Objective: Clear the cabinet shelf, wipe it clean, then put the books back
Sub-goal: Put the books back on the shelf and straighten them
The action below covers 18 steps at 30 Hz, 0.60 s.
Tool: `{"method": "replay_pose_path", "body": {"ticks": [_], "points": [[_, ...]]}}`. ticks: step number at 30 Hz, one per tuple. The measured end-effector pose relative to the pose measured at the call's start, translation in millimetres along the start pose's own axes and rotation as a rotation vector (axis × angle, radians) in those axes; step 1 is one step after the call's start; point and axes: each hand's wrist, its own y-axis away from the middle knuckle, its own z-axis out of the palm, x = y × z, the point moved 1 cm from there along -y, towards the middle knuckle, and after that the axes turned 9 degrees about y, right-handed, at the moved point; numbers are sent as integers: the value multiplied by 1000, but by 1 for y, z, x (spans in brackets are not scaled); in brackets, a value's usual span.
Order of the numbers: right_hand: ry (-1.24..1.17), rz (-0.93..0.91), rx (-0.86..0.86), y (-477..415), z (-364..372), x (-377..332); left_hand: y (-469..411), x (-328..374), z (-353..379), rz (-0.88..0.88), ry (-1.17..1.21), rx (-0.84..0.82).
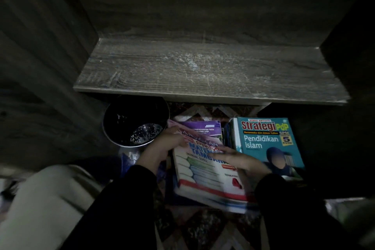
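The wooden cabinet shelf holds nothing and shows pale dust streaks. On the floor below it lies a stack of books with a white and red maths book on top and a purple book under its far end. My left hand grips the stack's left edge near the far corner. My right hand lies on the white book's cover with its fingers straight, pointing left. A teal book titled "Strategi PdP Pendidikan Islam" tops a second pile just to the right.
A dark metal bucket with a little water stands on the floor left of the books, and something blue and white lies in front of it. A patterned rug covers the floor. A pale bulky object sits at lower left. Cabinet walls close both sides.
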Motion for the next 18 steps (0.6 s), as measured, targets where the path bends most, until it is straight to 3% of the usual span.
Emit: {"method": "replay_pose_path", "body": {"ticks": [4, 7, 15, 18], "points": [[-75, 10, -12, 43, -18, -16, 39, 28, 6, -44, -37, -101], [62, -80, -66, 79, -31, -31, 80, 51, 6, 15, -72, -89], [220, -258, -314, 167, -35, -81, 183, 104, -22, 364, -259, 15], [142, -390, -376, 181, -32, -103, 216, 120, -36, 571, -317, 82]]}}
